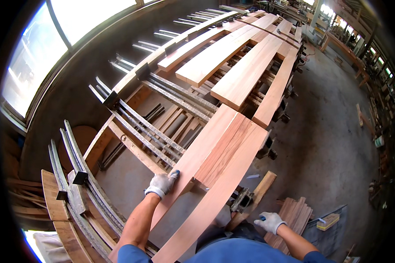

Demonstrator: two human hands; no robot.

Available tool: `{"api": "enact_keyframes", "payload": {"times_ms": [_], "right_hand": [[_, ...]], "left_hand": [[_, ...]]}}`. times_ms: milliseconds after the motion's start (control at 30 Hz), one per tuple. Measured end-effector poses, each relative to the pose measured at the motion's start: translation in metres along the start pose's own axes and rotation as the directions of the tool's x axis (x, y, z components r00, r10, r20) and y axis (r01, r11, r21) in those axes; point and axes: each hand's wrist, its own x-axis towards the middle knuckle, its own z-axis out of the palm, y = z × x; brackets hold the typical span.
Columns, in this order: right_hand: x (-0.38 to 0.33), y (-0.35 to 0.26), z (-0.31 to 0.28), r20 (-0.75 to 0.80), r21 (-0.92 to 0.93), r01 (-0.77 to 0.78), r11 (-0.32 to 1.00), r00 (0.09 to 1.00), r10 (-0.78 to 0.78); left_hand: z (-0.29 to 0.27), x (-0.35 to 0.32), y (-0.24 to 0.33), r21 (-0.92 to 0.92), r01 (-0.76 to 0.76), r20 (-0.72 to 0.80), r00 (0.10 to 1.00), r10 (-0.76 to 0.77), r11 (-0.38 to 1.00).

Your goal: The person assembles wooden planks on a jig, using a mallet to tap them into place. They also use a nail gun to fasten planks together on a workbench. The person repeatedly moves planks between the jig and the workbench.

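Observation:
My left hand (162, 184), in a white glove with blue fingertips, grips the left edge of a pale wooden plank (202, 142); its thumb is hidden. That plank belongs to a panel with a shorter, streaked reddish-brown section (226, 151) in its middle and another long plank (215, 197) on the right. Between the two long planks, the near end has a gap. My right hand (271, 222), gloved alike, hangs right of the panel near my body, above a stack of brown wood strips (289, 215). Its fingers are curled, and anything inside them is hidden.
Long metal bar clamps (151, 127) stick out on the left beneath the work. More pale wooden panels (245, 65) stretch away beyond mine. A clamp end (242, 199) and a wooden bar (263, 190) project near my right hand. A yellow block (328, 222) lies on a dark sheet.

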Motion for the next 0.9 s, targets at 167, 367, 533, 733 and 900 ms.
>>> {"api": "enact_keyframes", "payload": {"times_ms": [167,367,533,733,900], "right_hand": [[-0.004,0.002,0.000,-0.009,0.012,-0.011,1.000,1.000,0.011],[0.006,0.013,0.014,-0.054,-0.022,0.053,0.998,0.997,-0.055],[-0.009,0.012,0.010,-0.070,0.087,-0.066,0.994,0.995,0.072],[-0.029,0.057,0.041,-0.084,0.073,-0.113,0.991,0.989,0.119],[-0.049,0.099,0.076,-0.044,0.159,-0.148,0.976,0.987,0.156]], "left_hand": [[0.001,0.002,-0.002,0.000,-0.001,-0.004,1.000,0.001,1.000],[0.008,0.012,-0.005,0.022,0.021,-0.023,1.000,-0.020,1.000],[-0.010,-0.001,0.006,-0.045,0.016,0.036,0.999,-0.014,0.999],[-0.009,-0.006,-0.003,-0.095,-0.034,-0.004,0.999,0.034,0.995],[-0.002,-0.009,-0.007,-0.108,-0.038,0.006,0.999,0.038,0.993]]}}
